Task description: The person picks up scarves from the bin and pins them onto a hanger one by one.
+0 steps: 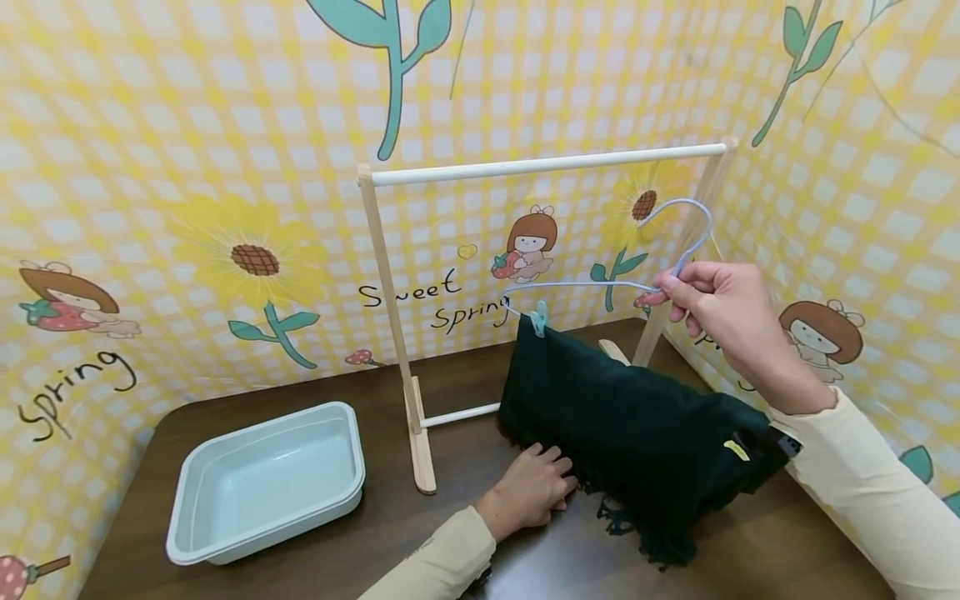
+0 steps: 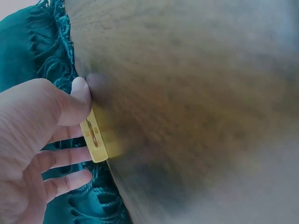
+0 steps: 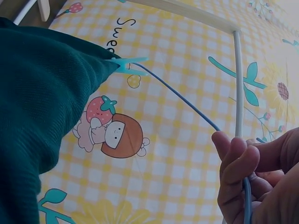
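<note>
My right hand (image 1: 720,312) grips a pale blue-purple wire hanger (image 1: 581,284) below its hook, above the table. From the hanger hangs a dark green fringed scarf (image 1: 600,400), caught near its left end by a light blue clothespin (image 1: 539,320). In the right wrist view, fingers curl round the hanger wire (image 3: 187,102). My left hand (image 1: 528,487) is low by the scarf's fringed lower edge. The left wrist view shows its thumb and fingers pinching a yellow clothespin (image 2: 96,140) beside the green fringe (image 2: 56,56); whether the clothespin bites the fabric I cannot tell.
A wooden rack with a white top bar (image 1: 547,164) stands behind the scarf. Left of it, a light blue plastic basin (image 1: 262,483) sits on the dark brown table (image 1: 390,533). Yellow checked cloth walls (image 1: 187,125) enclose the back and sides.
</note>
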`<action>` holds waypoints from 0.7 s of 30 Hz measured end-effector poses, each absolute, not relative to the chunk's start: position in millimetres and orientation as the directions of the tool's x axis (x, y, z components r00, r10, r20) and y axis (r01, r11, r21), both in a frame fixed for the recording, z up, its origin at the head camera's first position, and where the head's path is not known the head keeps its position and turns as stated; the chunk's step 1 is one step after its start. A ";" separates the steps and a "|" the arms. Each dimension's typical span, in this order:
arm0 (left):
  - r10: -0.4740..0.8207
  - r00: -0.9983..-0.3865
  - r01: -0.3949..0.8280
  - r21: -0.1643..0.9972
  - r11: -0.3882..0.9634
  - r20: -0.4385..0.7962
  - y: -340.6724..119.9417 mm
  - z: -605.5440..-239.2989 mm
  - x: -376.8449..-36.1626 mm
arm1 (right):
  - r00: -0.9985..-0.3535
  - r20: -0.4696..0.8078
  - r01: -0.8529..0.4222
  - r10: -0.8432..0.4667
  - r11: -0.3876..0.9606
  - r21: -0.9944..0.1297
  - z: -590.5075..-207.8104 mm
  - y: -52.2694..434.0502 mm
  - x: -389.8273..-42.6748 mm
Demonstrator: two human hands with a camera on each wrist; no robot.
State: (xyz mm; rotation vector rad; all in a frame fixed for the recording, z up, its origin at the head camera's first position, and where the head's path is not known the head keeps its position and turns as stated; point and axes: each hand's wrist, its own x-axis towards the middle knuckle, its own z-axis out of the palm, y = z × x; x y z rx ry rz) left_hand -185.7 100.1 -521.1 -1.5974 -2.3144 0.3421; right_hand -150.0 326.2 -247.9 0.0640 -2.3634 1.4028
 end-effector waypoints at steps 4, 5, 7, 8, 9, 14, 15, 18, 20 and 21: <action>0.938 -0.328 0.862 -0.370 0.347 0.116 100.4 -519.7 -183.0 | -0.925 0.355 -0.244 0.137 0.500 -0.831 -250.3 325.4 -150.0; 0.938 -0.325 0.863 -0.367 0.346 0.120 99.8 -519.4 -182.2 | -0.925 0.356 -0.246 0.133 0.504 -0.828 -251.2 325.1 -149.8; 0.940 -0.315 0.869 -0.357 0.342 0.134 98.8 -519.0 -180.6 | -0.925 0.356 -0.248 0.130 0.505 -0.827 -254.0 325.9 -148.4; 0.941 -0.305 0.874 -0.349 0.338 0.148 98.5 -518.6 -179.9 | -0.925 0.357 -0.247 0.132 0.506 -0.826 -255.9 326.8 -147.2; 0.942 -0.295 0.880 -0.338 0.333 0.162 97.8 -518.5 -178.8 | -0.926 0.354 -0.243 0.133 0.507 -0.827 -257.7 327.7 -145.7; 0.922 -0.280 0.906 -0.245 0.346 0.268 90.7 -514.4 -177.4 | -0.933 0.335 -0.229 0.133 0.498 -0.836 -263.3 326.8 -142.7; 0.912 -0.289 0.910 -0.212 0.356 0.291 88.5 -513.1 -177.8 | -0.934 0.334 -0.231 0.128 0.499 -0.835 -263.4 325.7 -143.5; 0.873 -0.330 0.912 -0.118 0.393 0.359 81.3 -507.7 -179.8 | -0.930 0.347 -0.240 0.118 0.520 -0.820 -262.7 322.7 -147.8; 0.845 -0.362 0.913 -0.035 0.407 0.393 76.8 -503.5 -181.4 | -0.926 0.358 -0.245 0.117 0.535 -0.809 -261.5 321.6 -150.4; 0.834 -0.379 0.913 0.013 0.408 0.400 74.9 -500.8 -182.0 | -0.925 0.360 -0.245 0.119 0.538 -0.807 -260.9 321.3 -151.4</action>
